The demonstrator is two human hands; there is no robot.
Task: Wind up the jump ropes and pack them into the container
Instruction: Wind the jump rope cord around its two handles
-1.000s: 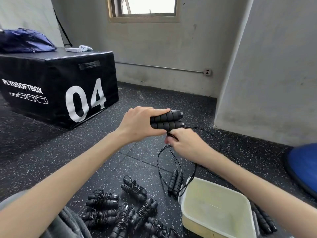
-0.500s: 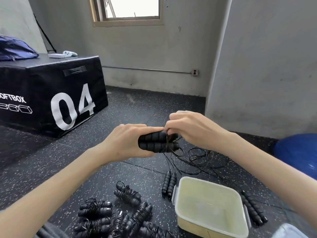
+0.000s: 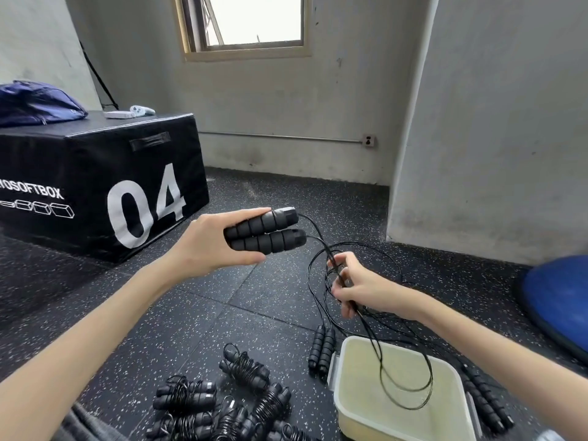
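Fingers (image 3: 342, 275) among cord (image 3: 321, 249), container (image 3: 451, 405) below

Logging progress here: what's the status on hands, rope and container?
Left hand grips both handles. Right hand pinches the cord, loops hanging over the container. Container holds no ropes yet; wound ropes wait on floor.

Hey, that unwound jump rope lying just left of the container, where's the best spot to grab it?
Probably the paired handles. They lie side by side, touching, on the floor left of the container, so fingers coming from above could wrap both foam grips mid-length at once. Its thin cord trails away loose and would slip.
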